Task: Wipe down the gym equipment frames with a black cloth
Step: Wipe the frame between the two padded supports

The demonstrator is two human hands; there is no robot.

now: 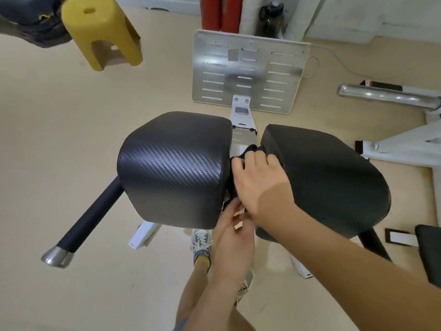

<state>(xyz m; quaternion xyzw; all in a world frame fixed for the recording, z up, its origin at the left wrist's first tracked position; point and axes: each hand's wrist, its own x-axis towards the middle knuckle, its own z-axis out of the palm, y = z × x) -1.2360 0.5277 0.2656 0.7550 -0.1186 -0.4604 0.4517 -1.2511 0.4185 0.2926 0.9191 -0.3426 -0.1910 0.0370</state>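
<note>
I'm gripping black cloth (pixel 252 149) on white frame (pixel 241 137) between cushions (pixel 174 168): right hand (pixel 259 179) fingers curling over it, left hand (pixel 232 226) pinching lower end.

Left hand (pixel 232 231) and right hand (pixel 257 177) are bare, as are both forearms up to the picture's edge. The legs are bare too, below a grey hem (pixel 181 324) at the bottom edge, perhaps of shorts. The left shoe (pixel 202 243) is a low sneaker, blue-grey and white, with thick white laces, worn over a yellow sock (pixel 202 259). The right shoe (pixel 245 286), largely hidden behind the left arm, shows white laces and a black-and-white patterned side
</note>
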